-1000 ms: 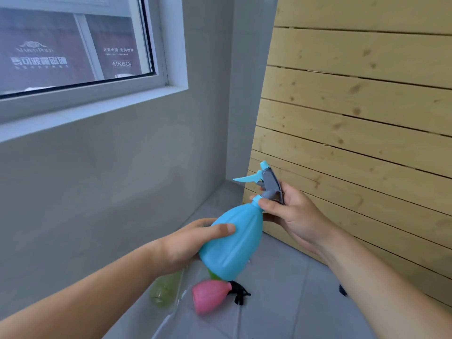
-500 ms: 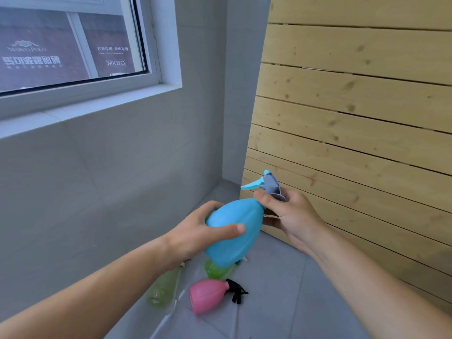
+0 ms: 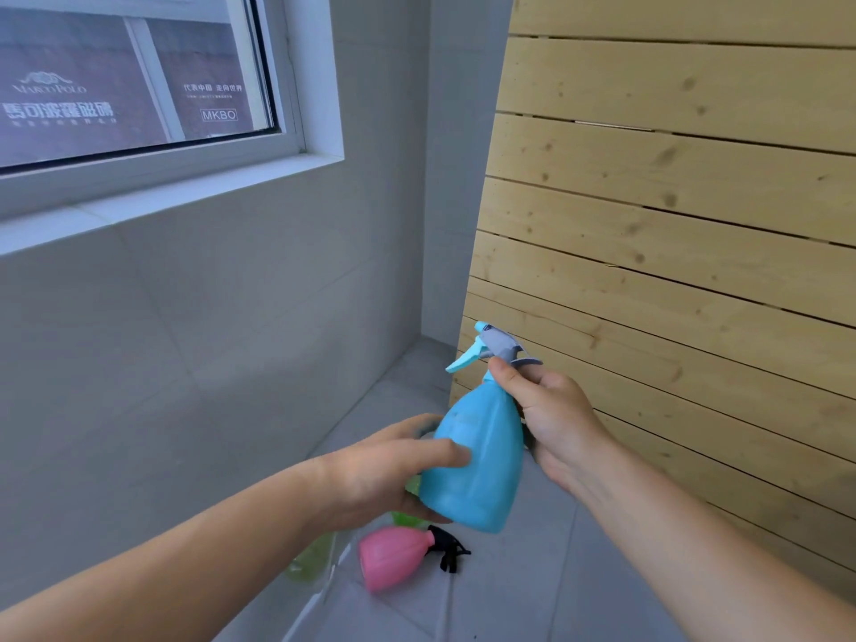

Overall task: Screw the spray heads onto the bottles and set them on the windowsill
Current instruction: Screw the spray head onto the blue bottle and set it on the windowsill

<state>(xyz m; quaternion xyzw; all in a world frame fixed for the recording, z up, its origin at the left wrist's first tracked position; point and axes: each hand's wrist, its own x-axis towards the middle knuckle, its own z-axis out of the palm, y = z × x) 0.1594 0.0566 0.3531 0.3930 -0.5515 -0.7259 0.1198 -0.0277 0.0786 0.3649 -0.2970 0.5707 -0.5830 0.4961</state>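
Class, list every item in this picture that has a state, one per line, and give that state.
blue bottle: held off the floor, nearly upright
spray head: on the blue bottle's neck
left hand: gripping the bottle's body
right hand: gripping the neck
pink bottle: lying on the floor, black head on
window: shut

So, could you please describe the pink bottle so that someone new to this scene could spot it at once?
Start at the grey tiled floor in the corner below the windowsill. Under the blue bottle held in both hands, the pink bottle lies on its side. It alone is pink with a black spray head; its neighbours are green.
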